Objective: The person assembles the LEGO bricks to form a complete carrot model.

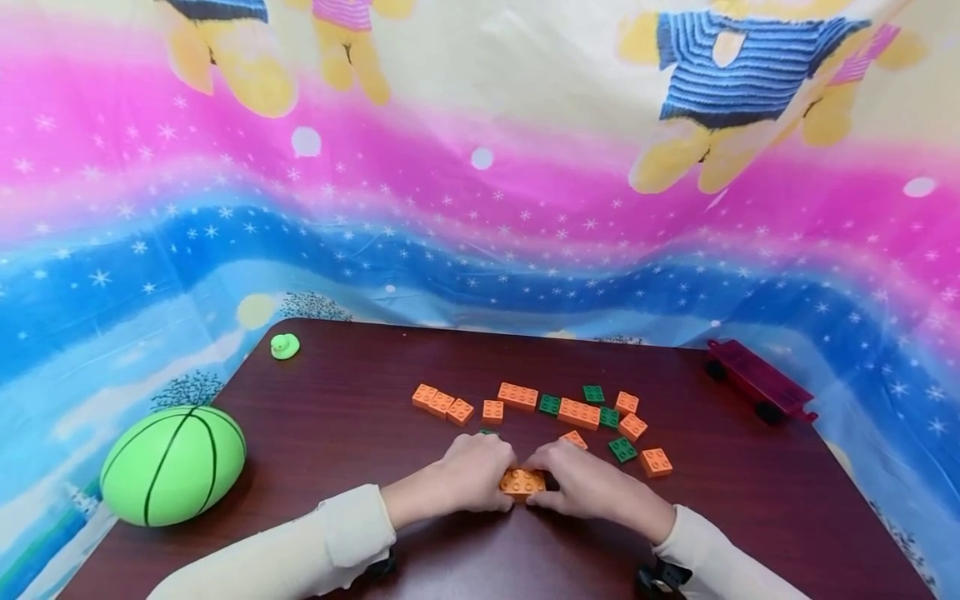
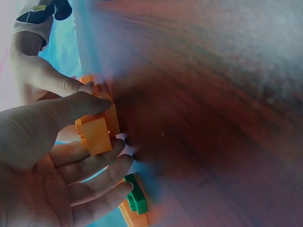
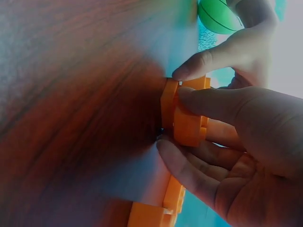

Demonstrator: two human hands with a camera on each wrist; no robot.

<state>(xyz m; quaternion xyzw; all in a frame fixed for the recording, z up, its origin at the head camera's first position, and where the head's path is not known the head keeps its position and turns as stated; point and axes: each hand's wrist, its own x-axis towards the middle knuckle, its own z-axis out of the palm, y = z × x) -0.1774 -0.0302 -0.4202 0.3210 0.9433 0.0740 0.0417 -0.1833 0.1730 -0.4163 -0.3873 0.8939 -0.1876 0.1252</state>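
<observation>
Cream sleeves (image 1: 277,546) are reaching in from the near side, and a dark device (image 1: 663,577) is sitting at the right wrist. Between them, the left hand (image 1: 474,473) and the right hand (image 1: 588,483) are meeting over a small stack of orange bricks (image 1: 522,482), placed low at the near middle of the surface (image 1: 337,437). Each grip is grasping the stack from its own side, thumb pressing the near face; whether its underside is touching the wood I cannot tell.

Just beyond the hands, loose bricks are lying scattered. Three small orange bricks (image 1: 442,404) are forming a slanting row on the left, with a single orange brick (image 1: 492,411) beside them. Two long orange bricks are lying farther right, one (image 1: 517,396) behind the other (image 1: 579,414), a green brick (image 1: 550,404) sitting between them. More orange and green pieces are spreading to the right, and one orange brick (image 1: 573,439) is peeking out behind the right hand.

Over on the left, a green ball (image 1: 172,467) with dark lines is resting by the edge; a little green duck (image 1: 285,347) is standing near the far left corner. Opposite, a red toy cart (image 1: 761,379) is sitting near the far right corner. Behind everything, a bright printed cloth (image 1: 480,217) is hanging.
</observation>
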